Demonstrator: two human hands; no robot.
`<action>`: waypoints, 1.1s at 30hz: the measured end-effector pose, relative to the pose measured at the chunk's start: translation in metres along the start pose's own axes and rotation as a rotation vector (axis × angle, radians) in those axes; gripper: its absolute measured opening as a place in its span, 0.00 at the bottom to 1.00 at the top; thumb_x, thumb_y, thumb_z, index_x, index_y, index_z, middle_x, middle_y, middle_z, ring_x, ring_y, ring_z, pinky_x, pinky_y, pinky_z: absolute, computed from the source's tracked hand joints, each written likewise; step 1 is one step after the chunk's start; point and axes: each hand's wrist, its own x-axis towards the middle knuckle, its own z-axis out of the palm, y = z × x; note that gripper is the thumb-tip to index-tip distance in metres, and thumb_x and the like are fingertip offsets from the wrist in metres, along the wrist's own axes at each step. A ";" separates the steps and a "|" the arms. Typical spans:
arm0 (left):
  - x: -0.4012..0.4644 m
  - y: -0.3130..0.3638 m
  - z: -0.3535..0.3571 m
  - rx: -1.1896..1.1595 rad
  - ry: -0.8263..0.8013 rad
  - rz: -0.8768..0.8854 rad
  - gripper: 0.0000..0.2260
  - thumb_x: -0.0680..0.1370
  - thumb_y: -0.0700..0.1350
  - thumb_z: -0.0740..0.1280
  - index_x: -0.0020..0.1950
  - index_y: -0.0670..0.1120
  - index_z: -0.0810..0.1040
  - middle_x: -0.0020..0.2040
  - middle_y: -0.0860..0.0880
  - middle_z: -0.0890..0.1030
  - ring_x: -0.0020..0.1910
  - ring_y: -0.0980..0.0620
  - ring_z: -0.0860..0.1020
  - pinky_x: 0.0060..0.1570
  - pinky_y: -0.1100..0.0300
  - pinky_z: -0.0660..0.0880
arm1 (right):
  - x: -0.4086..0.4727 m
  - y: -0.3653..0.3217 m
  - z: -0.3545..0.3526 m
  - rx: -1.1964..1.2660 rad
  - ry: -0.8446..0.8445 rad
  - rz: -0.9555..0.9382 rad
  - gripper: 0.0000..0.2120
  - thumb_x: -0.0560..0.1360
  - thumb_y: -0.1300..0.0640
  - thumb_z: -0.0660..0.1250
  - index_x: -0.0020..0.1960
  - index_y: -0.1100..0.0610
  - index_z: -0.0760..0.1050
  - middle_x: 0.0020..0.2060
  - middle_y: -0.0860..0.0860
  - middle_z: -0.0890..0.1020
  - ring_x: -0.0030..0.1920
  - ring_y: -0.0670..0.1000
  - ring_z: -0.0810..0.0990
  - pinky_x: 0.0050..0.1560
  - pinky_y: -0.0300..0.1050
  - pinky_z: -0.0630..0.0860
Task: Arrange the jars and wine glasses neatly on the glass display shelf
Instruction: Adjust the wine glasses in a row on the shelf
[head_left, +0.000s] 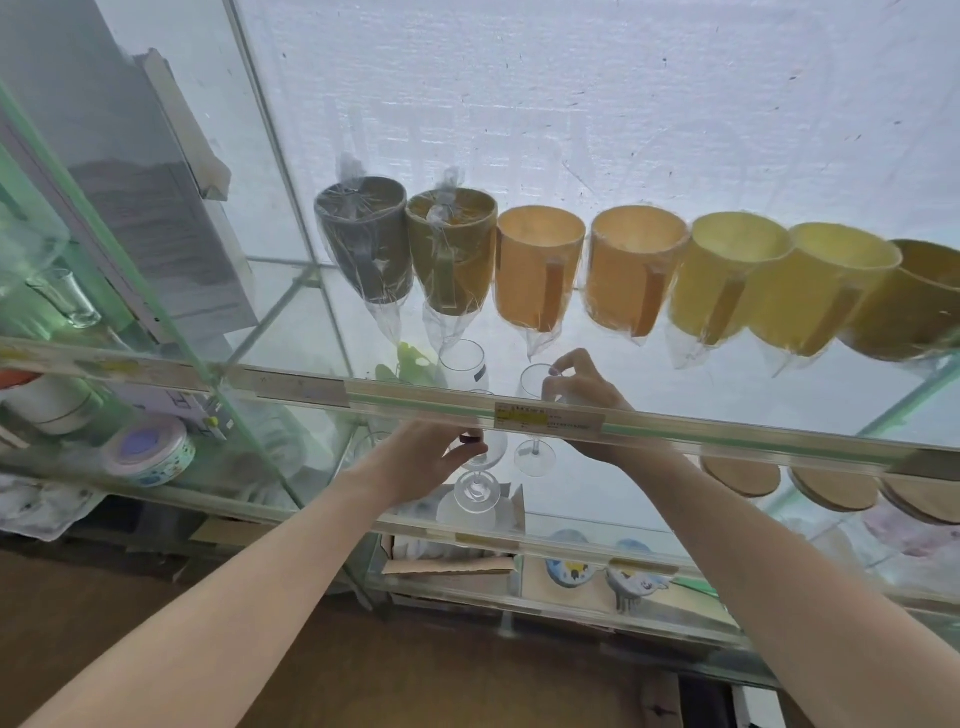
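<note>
Two clear wine glasses stand upright, close together, on the middle glass shelf (332, 512). My left hand (431, 460) is closed round the lower bowl of the nearer wine glass (477, 493), thumb on its front. My right hand (576, 395) grips the bowl of the farther wine glass (535, 460) near its rim. Both hands reach in under the front rail (291, 387) of the shelf above, and that rail hides part of each glass. I see no jars near the hands.
On the upper shelf stands a row of several plastic-wrapped mugs (540, 275), grey through orange to yellow. Round wooden discs (740, 475) lie to the right of the glasses. At the left are a round tin (150, 452) and a small glass (67, 296). A cardboard box (452, 566) sits below.
</note>
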 end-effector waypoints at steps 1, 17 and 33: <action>0.000 -0.001 0.002 -0.008 0.017 -0.004 0.14 0.85 0.53 0.63 0.61 0.46 0.83 0.58 0.53 0.86 0.53 0.54 0.81 0.52 0.64 0.73 | -0.004 0.002 0.002 -0.033 0.010 -0.049 0.04 0.74 0.58 0.72 0.46 0.52 0.77 0.58 0.52 0.72 0.45 0.55 0.80 0.44 0.40 0.72; 0.013 0.045 0.035 -0.029 0.244 0.111 0.09 0.81 0.46 0.72 0.45 0.41 0.82 0.41 0.48 0.86 0.38 0.47 0.82 0.43 0.53 0.79 | -0.070 0.018 -0.021 -0.487 0.182 0.123 0.26 0.71 0.29 0.68 0.46 0.53 0.76 0.50 0.51 0.74 0.46 0.54 0.74 0.53 0.53 0.63; 0.042 0.115 0.056 0.000 0.160 0.082 0.13 0.83 0.49 0.69 0.46 0.41 0.79 0.40 0.46 0.85 0.41 0.44 0.81 0.46 0.47 0.79 | -0.124 0.051 -0.034 -0.305 0.264 0.279 0.28 0.69 0.30 0.71 0.34 0.55 0.73 0.30 0.46 0.77 0.38 0.54 0.76 0.41 0.48 0.63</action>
